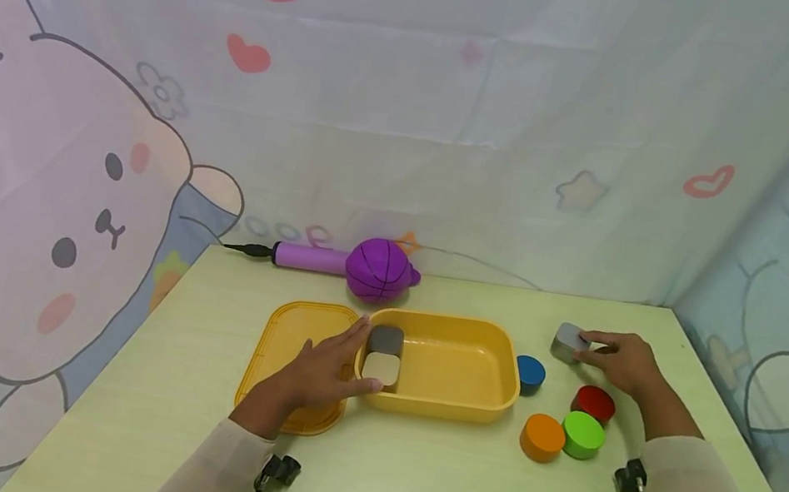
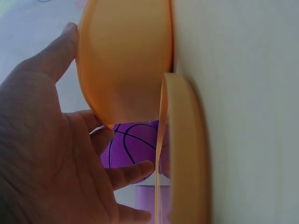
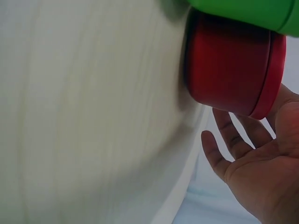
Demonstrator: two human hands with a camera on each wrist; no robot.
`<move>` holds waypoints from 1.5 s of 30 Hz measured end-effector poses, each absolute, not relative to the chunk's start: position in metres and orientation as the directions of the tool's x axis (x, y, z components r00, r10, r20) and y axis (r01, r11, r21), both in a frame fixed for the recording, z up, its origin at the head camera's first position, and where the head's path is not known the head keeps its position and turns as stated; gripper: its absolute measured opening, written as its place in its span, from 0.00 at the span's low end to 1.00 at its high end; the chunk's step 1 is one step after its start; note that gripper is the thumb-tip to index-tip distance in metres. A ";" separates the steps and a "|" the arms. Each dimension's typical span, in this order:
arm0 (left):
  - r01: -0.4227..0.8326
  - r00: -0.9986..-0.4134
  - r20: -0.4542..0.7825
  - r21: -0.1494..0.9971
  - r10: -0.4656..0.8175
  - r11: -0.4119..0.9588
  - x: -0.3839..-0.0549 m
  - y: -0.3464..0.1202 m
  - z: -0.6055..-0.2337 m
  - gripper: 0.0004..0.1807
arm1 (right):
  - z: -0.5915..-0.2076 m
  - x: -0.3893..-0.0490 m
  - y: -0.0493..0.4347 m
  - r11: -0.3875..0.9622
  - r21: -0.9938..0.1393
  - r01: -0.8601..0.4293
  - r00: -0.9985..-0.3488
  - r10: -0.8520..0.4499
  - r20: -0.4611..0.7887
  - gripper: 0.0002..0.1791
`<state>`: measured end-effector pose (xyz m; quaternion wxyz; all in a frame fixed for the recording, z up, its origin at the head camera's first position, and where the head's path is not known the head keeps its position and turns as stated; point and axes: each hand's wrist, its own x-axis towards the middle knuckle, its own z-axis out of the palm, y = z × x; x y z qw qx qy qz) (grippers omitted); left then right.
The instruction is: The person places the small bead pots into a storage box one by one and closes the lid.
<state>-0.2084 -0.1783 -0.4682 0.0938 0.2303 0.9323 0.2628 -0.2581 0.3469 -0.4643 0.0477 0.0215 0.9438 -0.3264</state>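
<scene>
At the left end of a yellow plastic box (image 1: 450, 410), my left hand (image 1: 319, 372) is spread, thumb over the front rim and fingertips at the back corner. Up close in the left wrist view, thumb and index fingertips touch the box's rim while the other fingers extend apart. Inside the box, a dark grey rounded-square tin (image 1: 385, 339) and a cream one (image 1: 381, 369) sit side by side. To the right, my right hand (image 1: 624, 363) pinches a light grey rounded-square tin (image 1: 566, 343) between thumb and fingers. The red tin (image 3: 229, 65) hides that grip in the right wrist view.
A blue round tin (image 1: 530, 374) stands beside the box. Red, green (image 1: 582, 435) and orange (image 1: 543, 437) round tins cluster nearer me. The yellow lid (image 1: 266, 354) lies under my left hand. Behind are a purple ball (image 1: 379, 271) and a hand pump (image 1: 309, 258), near the fabric backdrop.
</scene>
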 end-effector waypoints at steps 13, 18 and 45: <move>0.376 -0.874 -0.067 0.534 0.481 0.757 -0.209 -0.179 -0.468 0.58 | -0.455 -0.247 0.347 0.767 -0.641 0.009 -1.000 -0.005 -0.020 0.34; 0.380 -0.874 -0.060 0.535 0.482 0.755 -0.210 -0.179 -0.468 0.57 | -0.451 -0.246 0.344 0.760 -0.650 -0.028 -1.000 -0.021 0.019 0.33; 0.381 -0.872 -0.063 0.534 0.485 0.755 -0.211 -0.178 -0.466 0.58 | -0.416 -0.237 0.270 0.612 -0.751 -0.248 -0.969 -0.169 0.182 0.28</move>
